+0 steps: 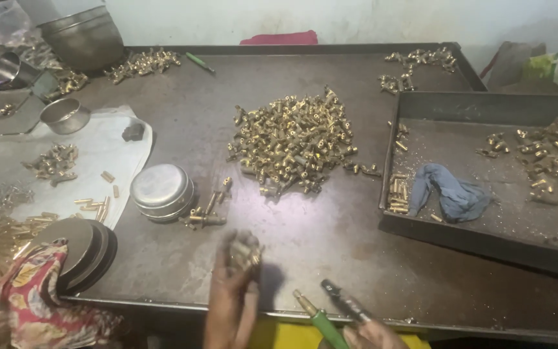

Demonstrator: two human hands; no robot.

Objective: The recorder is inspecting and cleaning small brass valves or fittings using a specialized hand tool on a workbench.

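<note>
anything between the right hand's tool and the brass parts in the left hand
Nothing visible. The left hand holds up a few brass parts; the green-handled tool in the right hand lies apart from them, with only bare table between.

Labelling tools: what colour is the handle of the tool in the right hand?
Green, on the tool that the right hand holds; head view, bottom edge.

Two hands (240, 284), one blue rag (453, 194).

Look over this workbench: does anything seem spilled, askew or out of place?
Mostly orderly. A crumpled blue rag lies inside the dark tray among brass parts. Small brass fittings lie strewn apart from the main heap, beside the steel bowl.
</note>
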